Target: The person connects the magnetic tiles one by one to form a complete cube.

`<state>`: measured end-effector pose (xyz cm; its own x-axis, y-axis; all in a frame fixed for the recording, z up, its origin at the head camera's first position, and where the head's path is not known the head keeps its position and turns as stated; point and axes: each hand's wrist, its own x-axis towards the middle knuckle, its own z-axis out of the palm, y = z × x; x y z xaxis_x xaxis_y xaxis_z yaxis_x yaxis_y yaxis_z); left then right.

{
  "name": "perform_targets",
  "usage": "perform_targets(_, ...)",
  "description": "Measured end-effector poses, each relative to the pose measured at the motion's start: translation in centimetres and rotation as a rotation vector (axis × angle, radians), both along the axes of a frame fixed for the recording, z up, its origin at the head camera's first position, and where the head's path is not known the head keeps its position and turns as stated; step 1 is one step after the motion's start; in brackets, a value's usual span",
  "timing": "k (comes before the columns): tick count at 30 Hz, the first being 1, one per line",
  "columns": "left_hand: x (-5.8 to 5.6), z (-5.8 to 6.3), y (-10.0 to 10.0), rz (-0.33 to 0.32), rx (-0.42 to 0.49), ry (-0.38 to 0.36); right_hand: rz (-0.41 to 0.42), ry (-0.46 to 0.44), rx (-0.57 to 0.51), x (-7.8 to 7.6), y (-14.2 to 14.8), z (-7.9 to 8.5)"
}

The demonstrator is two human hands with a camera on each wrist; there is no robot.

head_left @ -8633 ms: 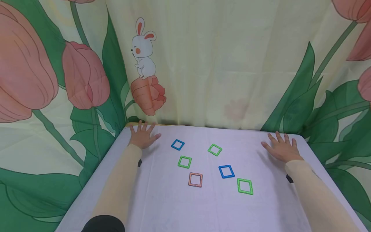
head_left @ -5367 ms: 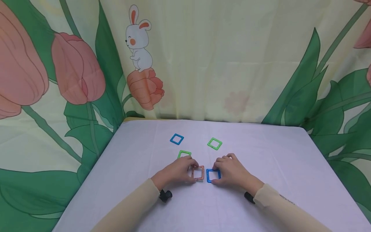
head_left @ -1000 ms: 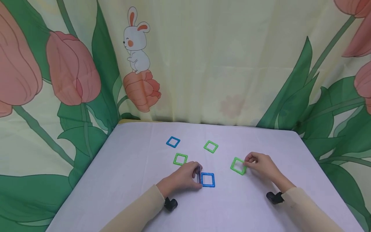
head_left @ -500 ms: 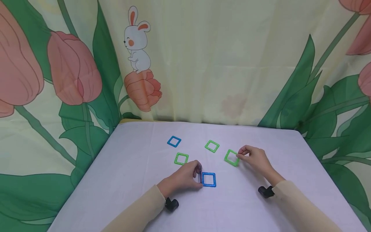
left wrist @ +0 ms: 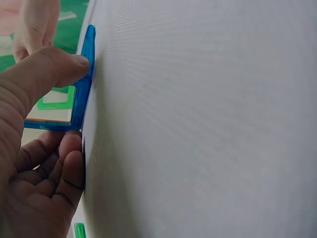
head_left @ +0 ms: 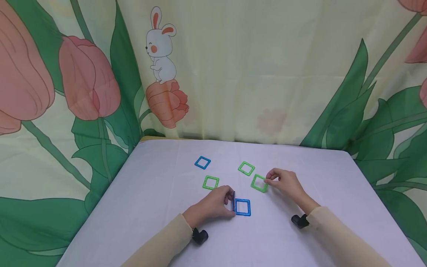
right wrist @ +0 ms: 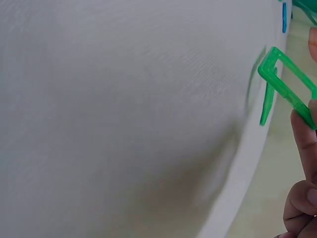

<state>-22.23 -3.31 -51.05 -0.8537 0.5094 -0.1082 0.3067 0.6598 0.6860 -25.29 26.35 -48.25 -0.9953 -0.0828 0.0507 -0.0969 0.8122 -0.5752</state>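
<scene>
My left hand (head_left: pixel 213 202) pinches a square magnetic tile (head_left: pixel 233 201) that stands upright, seen edge-on, along the left side of a flat blue tile (head_left: pixel 242 214). In the left wrist view, blue frame edges (left wrist: pixel 79 106) meet at a corner between thumb and fingers, with a thin orange line on them. My right hand (head_left: pixel 286 183) pinches a green square tile (head_left: pixel 259 190) by its right side. In the right wrist view this green tile (right wrist: pixel 282 89) is raised and tilted over the white cloth, with another green tile (right wrist: pixel 267 101) below it.
Farther back on the white-covered table (head_left: pixel 160 178) lie a blue tile (head_left: pixel 202 167), a green tile (head_left: pixel 247 173) and, nearer the left hand, another green tile (head_left: pixel 204 182). A printed curtain (head_left: pixel 233 92) hangs behind the table's far edge.
The right hand has carried its green tile leftward and a little back, close to the rear green tile. Earlier the left hand stood the orange tile up beside the blue one; it now stays there.
</scene>
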Motion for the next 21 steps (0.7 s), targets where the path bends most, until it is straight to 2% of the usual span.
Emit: perform_targets(21,-0.2,-0.2,-0.1,-0.002,0.026,-0.019,0.112,-0.009,-0.033,0.7,-3.9,0.6)
